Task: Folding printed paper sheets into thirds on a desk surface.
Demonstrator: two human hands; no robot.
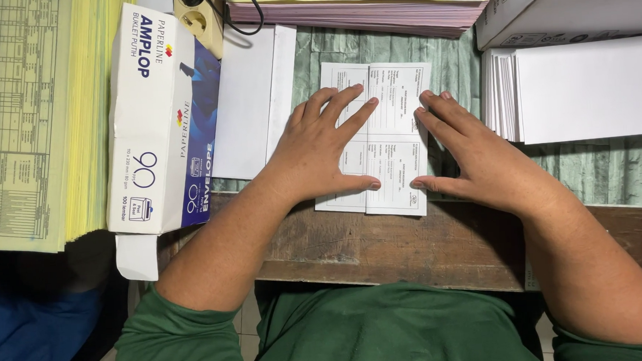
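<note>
A white printed form (395,136), creased into four panels, lies flat on the green cloth at the wooden table's front edge. My left hand (319,147) rests palm-down on its left half, fingers spread, thumb near the lower fold. My right hand (477,158) presses on the form's right edge, fingers spread, thumb at the lower right panel. Neither hand grips anything.
A white-and-blue envelope box (160,123) lies at the left beside a thick yellow paper stack (32,122). Loose white envelopes (247,100) lie left of the form. A stack of white envelopes (587,89) sits at the right, pink and yellow sheets (356,10) behind.
</note>
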